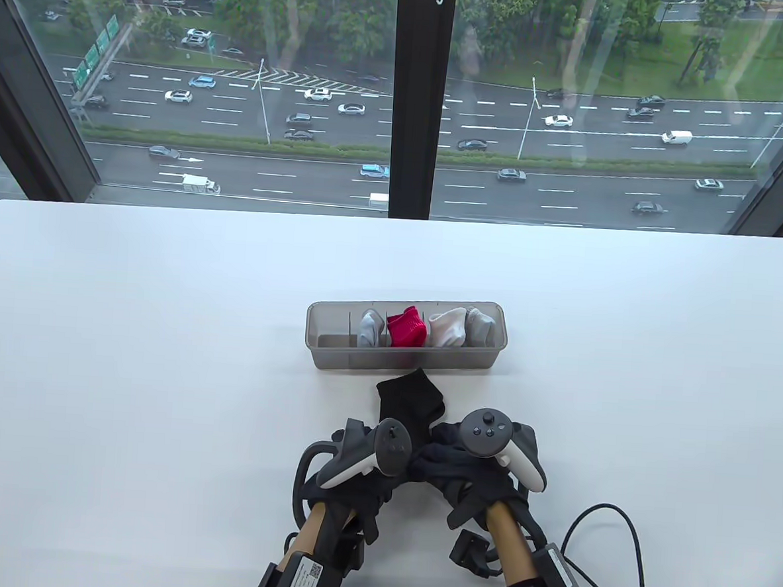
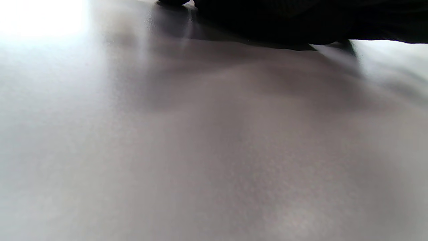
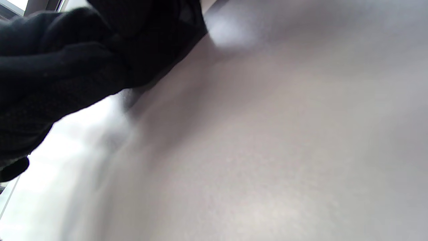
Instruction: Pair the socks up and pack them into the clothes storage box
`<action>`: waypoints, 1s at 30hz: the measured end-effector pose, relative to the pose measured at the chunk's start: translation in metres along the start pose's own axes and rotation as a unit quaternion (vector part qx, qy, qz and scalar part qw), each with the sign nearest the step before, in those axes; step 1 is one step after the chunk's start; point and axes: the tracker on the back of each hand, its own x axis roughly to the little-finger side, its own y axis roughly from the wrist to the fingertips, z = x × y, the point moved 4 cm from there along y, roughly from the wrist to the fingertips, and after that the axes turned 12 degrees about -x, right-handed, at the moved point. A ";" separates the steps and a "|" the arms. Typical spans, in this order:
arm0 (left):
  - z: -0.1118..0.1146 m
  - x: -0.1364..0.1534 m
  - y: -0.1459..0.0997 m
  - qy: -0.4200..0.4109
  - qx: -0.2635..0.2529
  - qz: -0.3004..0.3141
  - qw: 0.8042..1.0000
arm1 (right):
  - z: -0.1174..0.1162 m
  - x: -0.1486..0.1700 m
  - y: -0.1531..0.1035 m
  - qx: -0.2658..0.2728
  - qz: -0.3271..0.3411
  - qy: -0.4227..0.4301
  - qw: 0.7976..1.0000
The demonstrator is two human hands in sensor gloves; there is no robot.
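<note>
Near the bottom edge: left hand [image 1: 382, 453] and right hand [image 1: 471, 454] in dark sensor gloves, both on the black fabric sock [image 1: 410, 395]; grip impossible to tell. Just beyond, touching sock toe: grey translucent plastic storage box [image 1: 401, 359].

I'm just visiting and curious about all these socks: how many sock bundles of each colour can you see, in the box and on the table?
Grey sock bundles in the grey plastic box: 2
Red sock bundle in the box: 1
White sock bundle in the box: 1
Black socks on the white table: 1 bundle
Total: 5
</note>
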 end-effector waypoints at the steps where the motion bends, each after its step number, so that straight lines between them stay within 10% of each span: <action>1: 0.001 -0.001 0.000 0.005 0.004 -0.002 1.000 | 0.000 0.000 0.000 0.000 0.001 0.006 1.000; 30: -0.008 0.002 0.000 0.009 -0.071 -0.002 0.997 | 0.002 0.004 -0.003 0.027 0.025 0.046 0.998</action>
